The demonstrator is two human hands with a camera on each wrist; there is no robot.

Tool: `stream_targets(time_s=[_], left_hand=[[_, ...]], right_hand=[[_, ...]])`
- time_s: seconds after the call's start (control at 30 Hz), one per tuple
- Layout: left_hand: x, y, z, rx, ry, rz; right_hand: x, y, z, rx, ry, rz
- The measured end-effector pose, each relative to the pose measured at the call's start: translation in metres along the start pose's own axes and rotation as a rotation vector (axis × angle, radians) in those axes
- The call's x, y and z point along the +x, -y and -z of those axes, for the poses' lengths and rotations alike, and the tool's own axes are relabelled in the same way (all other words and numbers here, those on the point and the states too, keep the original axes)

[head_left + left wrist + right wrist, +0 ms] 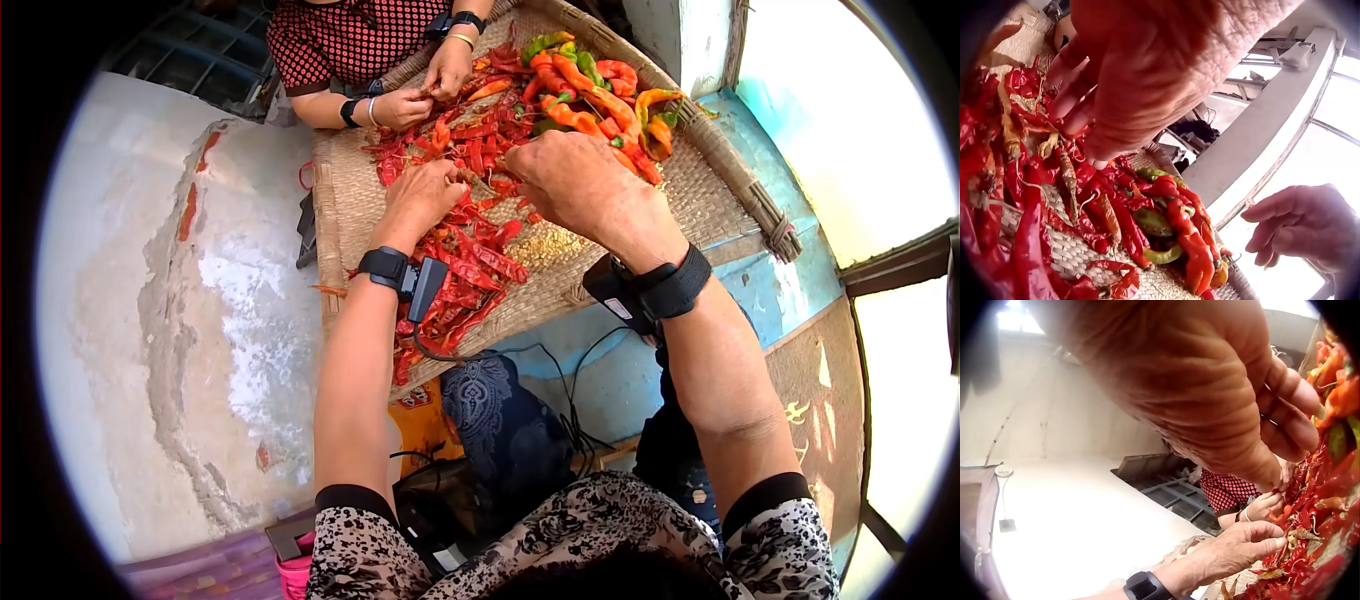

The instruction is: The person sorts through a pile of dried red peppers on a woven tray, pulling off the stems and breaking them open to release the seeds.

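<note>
Dried red chili peppers (465, 270) lie heaped on a woven tray (345, 215). Over the middle of the heap reaches my left hand (420, 200), its fingertips close to the chilies. Between its slightly bent fingers (1075, 103) no chili shows in the left wrist view. My right hand (590, 185) hovers to the right, beside fresh orange, red and green peppers (600, 85). Its fingers are loosely bent in the right wrist view, with nothing visible in them. Withered yellowish chilies (1010, 122) lie among the red ones.
Across the tray another person's hands (405, 108) work at the chilies. Loose pale seeds (545, 245) are scattered on the weave. A cracked wall (240, 300) stands at left and a bright window (850, 120) at right. Cables (570, 400) hang below the tray.
</note>
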State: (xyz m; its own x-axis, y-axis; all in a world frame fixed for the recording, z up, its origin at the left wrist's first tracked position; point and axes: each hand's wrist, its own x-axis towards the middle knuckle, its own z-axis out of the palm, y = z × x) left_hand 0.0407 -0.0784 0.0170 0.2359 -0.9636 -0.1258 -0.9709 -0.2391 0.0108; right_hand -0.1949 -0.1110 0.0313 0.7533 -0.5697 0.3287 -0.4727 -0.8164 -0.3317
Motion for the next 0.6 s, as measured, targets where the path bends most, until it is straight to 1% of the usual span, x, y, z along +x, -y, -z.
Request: stream_targets(time_s=[0.07, 0.17, 0.2, 0.27, 0.3, 0.37, 0.4, 0.47, 0.5, 0.57, 0.6], left_hand=[[0.001, -0.009, -0.017, 0.197, 0.069, 0.05], [0.011, 0.005, -0.036, 0.168, 0.062, 0.076], [0.01, 0.005, -0.034, 0.169, 0.062, 0.077], [0.006, 0.006, -0.028, 0.019, 0.019, 0.106], [0.006, 0.01, -0.024, 0.022, 0.02, 0.106], [0.005, 0.02, -0.011, -0.247, -0.065, 0.074], [0.003, 0.014, 0.004, -0.333, -0.071, 0.129], [0.017, 0.027, 0.01, -0.442, -0.202, 0.119], [0.02, 0.023, 0.014, -0.442, -0.202, 0.118], [0.024, 0.014, 0.017, -0.466, -0.62, 0.013], [0.023, 0.012, 0.014, -0.467, -0.618, 0.013]], right_hand=[[0.002, -0.001, -0.004, 0.004, -0.001, 0.01], [0.004, -0.001, -0.007, 0.007, -0.002, 0.011], [0.004, -0.001, -0.007, 0.005, 0.0, 0.002], [0.005, 0.0, -0.005, 0.002, 0.018, -0.004], [0.005, 0.0, -0.004, -0.003, 0.038, -0.013], [0.003, 0.001, -0.003, -0.002, 0.024, -0.006], [0.003, 0.001, -0.003, -0.004, 0.009, 0.004], [0.001, 0.002, -0.001, -0.001, 0.001, 0.006], [0.0, 0.002, 0.0, -0.002, -0.007, 0.009], [0.002, -0.003, -0.003, 0.027, -0.002, 0.004], [0.002, -0.004, -0.004, 0.055, 0.004, 0.001]])
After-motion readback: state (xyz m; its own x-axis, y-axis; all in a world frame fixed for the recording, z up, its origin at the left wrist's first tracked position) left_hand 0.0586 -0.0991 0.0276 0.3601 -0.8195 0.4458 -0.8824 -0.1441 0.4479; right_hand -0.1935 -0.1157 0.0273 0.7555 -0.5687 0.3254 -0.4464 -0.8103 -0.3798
